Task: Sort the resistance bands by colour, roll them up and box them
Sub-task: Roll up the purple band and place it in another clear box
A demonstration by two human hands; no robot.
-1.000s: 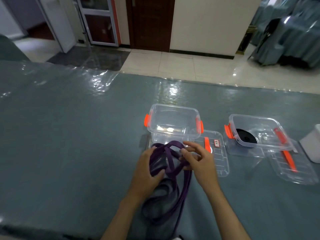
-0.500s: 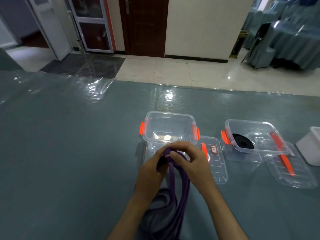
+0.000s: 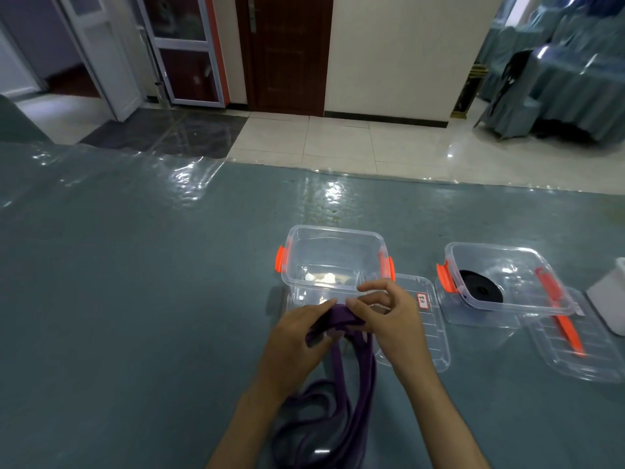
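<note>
Our left hand and our right hand meet in the middle, just in front of the nearer box. Both hold the same purple band. The left hand has its fingers curled around the folded top of the band from the left side, and the thumb lies on it. The right hand pinches the same fold from the right with the thumb and the lower fingers, while its forefinger is lifted and bent above. The two hands almost touch each other over the fold.

From the fold the band hangs down between our forearms in several strands. Its lower part lies in loose loops on the table, near the bottom edge of the view, partly under the left forearm.

Just behind the hands stands a clear box with orange clips on both sides. We cannot tell for sure what the pale things on its bottom are. Its lid lies flat on the table to the right of the hands, partly hidden by the right hand, and it has a small label.

Further to the right stands a second box, also clear with an orange clip. Inside it lies a black band, rolled up. This box rests on its own lid, which has an orange strip. At the right edge a white object is cut by the frame.
</note>
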